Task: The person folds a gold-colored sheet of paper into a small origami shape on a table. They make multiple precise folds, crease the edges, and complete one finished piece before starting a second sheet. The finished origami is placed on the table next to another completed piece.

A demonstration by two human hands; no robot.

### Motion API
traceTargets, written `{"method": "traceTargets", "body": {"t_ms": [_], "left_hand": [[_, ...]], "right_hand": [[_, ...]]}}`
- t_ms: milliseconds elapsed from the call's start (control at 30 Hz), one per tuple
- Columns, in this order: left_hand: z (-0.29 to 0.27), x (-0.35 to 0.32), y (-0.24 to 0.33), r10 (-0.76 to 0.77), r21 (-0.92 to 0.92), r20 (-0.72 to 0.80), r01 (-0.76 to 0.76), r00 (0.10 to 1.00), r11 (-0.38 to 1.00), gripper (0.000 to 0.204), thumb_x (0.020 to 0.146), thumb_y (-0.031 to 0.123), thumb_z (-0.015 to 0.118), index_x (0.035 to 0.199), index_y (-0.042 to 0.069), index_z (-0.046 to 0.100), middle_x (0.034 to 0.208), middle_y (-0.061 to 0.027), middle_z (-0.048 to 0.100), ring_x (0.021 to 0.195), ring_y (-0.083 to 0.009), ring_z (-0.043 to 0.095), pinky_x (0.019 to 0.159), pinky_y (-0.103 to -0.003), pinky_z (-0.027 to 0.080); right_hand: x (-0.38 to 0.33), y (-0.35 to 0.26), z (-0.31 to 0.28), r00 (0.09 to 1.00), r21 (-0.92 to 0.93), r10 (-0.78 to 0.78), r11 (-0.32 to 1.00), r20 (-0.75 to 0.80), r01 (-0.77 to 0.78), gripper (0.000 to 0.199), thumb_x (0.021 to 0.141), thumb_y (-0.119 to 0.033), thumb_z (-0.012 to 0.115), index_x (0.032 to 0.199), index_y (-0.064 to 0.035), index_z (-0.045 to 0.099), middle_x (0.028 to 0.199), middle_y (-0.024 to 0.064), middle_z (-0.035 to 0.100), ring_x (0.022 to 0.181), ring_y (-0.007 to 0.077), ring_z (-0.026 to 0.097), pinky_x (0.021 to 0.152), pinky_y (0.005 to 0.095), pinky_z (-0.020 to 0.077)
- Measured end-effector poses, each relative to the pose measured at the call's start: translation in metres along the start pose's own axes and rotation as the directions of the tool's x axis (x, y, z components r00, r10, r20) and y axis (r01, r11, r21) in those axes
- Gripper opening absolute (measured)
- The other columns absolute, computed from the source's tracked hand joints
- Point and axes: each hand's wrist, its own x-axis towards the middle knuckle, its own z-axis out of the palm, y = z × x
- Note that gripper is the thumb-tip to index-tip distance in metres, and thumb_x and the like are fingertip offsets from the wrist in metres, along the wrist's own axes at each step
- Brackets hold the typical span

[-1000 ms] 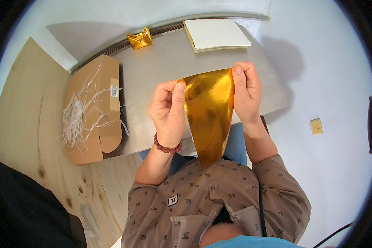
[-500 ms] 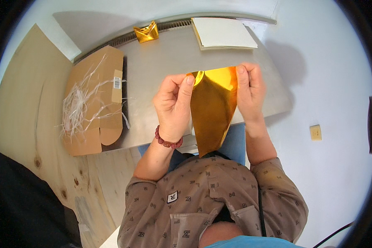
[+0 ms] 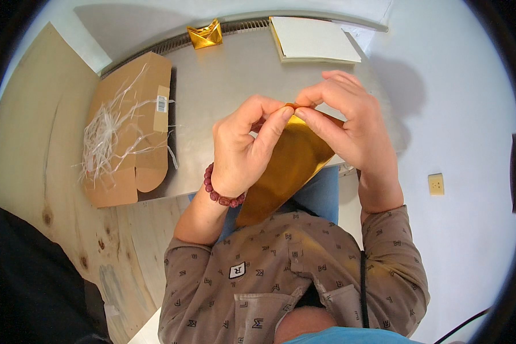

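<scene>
Gold paper sheet (image 3: 286, 166) pinched at its far edge between left hand (image 3: 243, 149) and right hand (image 3: 347, 120), hanging near the chest; above grey table (image 3: 223, 86); cardboard box (image 3: 129, 132) at left.

Left hand (image 3: 243, 152) raised, fingers curled, thumb and forefinger pinched together at its 1 o'clock. Right hand (image 3: 350, 123) at 3 o'clock of the left, fingertips meeting the left's. Both forearms enter from 6 o'clock, elbows bent.
</scene>
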Motion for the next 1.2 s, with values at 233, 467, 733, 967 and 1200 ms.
{"method": "traceTargets", "body": {"t_ms": [233,467,733,967,1200], "left_hand": [[0.004,-0.003,-0.003,-0.155,-0.338,0.005,0.148,0.988,0.929,0.008,0.102,0.007,0.072,0.107,0.001,0.074,0.086,0.0053,0.069,0.075,0.0005,0.056,0.064,-0.018,0.045],[-0.004,-0.002,-0.002,-0.111,-0.198,0.048,0.118,0.993,0.973,0.007,0.102,0.007,0.072,0.105,0.001,0.074,0.085,0.0045,0.069,0.075,0.0,0.057,0.065,-0.018,0.046],[-0.003,-0.003,0.0,-0.124,-0.149,0.095,0.138,0.988,0.979,0.009,0.1,0.005,0.073,0.108,0.001,0.073,0.089,0.0017,0.073,0.081,-0.0028,0.064,0.072,-0.021,0.053],[-0.033,-0.01,-0.011,-0.197,-0.134,0.218,0.229,0.956,0.964,0.013,0.099,0.002,0.073,0.112,0.001,0.073,0.097,0.0017,0.072,0.088,-0.0038,0.065,0.079,-0.021,0.053],[-0.065,-0.02,-0.016,-0.185,0.029,0.164,0.182,0.969,0.983,0.01,0.096,0.002,0.077,0.105,0.001,0.073,0.092,0.001,0.07,0.082,-0.0041,0.063,0.075,-0.021,0.052]], "right_hand": [[-0.001,0.001,0.002,0.997,0.068,0.069,0.995,-0.017,-0.068,0.006,0.089,-0.007,0.074,0.09,-0.0039,0.069,0.082,0.0064,0.069,0.08,0.0257,0.064,0.094,0.0409,0.0491],[0.0,-0.004,0.001,0.993,0.131,0.121,0.984,-0.015,-0.118,0.006,0.088,-0.005,0.075,0.09,-0.0025,0.07,0.083,0.0064,0.069,0.082,0.0234,0.064,0.085,0.0349,0.0489],[-0.003,-0.001,0.002,0.993,0.148,0.117,0.982,-0.014,-0.113,0.006,0.09,-0.005,0.074,0.093,-0.0027,0.07,0.087,0.0065,0.071,0.083,0.0208,0.067,0.079,0.0329,0.051],[-0.011,0.012,0.002,0.946,0.331,0.3,0.911,-0.123,-0.246,0.003,0.097,-0.005,0.072,0.099,-0.0056,0.07,0.091,-0.0016,0.071,0.083,0.0054,0.065,0.068,0.0242,0.0517],[-0.014,0.026,0.005,0.915,0.516,0.343,0.834,-0.21,-0.195,0.003,0.101,-0.004,0.07,0.103,-0.0043,0.069,0.097,-0.0047,0.067,0.087,0.0021,0.06,0.074,0.0191,0.0478]]}}
